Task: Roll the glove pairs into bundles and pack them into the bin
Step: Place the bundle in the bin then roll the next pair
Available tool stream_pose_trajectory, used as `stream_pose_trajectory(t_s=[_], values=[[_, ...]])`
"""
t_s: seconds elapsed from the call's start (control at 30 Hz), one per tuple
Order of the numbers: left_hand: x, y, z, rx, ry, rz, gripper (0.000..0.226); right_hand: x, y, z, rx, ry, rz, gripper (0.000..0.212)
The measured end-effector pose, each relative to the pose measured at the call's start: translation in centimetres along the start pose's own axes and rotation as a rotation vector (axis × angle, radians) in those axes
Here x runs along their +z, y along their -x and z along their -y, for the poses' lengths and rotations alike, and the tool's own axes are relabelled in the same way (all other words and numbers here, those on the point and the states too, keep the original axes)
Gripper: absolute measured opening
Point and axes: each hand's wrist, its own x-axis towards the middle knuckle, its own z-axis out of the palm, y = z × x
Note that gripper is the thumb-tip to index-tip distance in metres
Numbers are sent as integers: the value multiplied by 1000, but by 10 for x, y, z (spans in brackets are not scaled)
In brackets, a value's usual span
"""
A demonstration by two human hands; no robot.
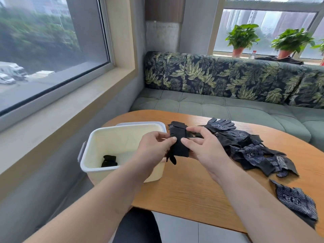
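Both hands hold a black glove pair (pixel 178 142) above the table, just right of the bin. My left hand (pixel 154 146) pinches its left edge and my right hand (pixel 203 146) grips its right side. Glove fingers dangle below the fold. The white plastic bin (pixel 98 137) stands at the table's left end with one rolled black bundle (pixel 109 161) on its floor. A heap of black and dotted blue gloves (pixel 250 149) lies on the table to the right. One more dotted glove (pixel 298 200) lies alone near the front right edge.
The oval wooden table (pixel 192 190) stands before a green bench with a leaf-print backrest (pixel 228 76). A window sill (pixel 70 106) runs along the left. Potted plants (pixel 242 39) stand on the far sill. A dark chair seat (pixel 138 227) sits under the table's front edge.
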Motion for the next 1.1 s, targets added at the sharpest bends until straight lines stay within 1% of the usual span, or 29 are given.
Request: stream_pose_trajectory(t_s=[0.13,0.27,0.37,0.43,0.5,0.57,0.7,0.8,0.93,1.0,1.1], values=[[-37,-3,-2,14,-60,-40,16,34,-14,3,-5,62,71,28],[-77,-7,1,2,-113,-101,16,71,-28,2,61,63,182,18],[-103,-8,5,-19,-190,-104,19,96,-38,-2,138,18,235,18],[-119,-13,8,-1,-289,-128,20,109,-45,-5,203,-7,259,19],[-136,-18,11,22,-407,-174,19,120,-51,-7,251,8,275,19],[-151,-24,16,43,-463,-195,17,129,-57,-10,272,63,292,19],[-173,-34,22,145,-658,-241,15,141,-73,-19,269,345,283,14],[-181,-39,28,221,-777,-239,14,149,-88,-25,250,572,303,11],[-179,-43,35,227,-862,-199,16,166,-98,-30,219,876,368,13],[-177,-45,36,216,-905,-164,17,178,-99,-33,212,1013,428,14],[-178,-46,39,216,-921,-158,16,196,-97,-41,212,1139,515,15]])
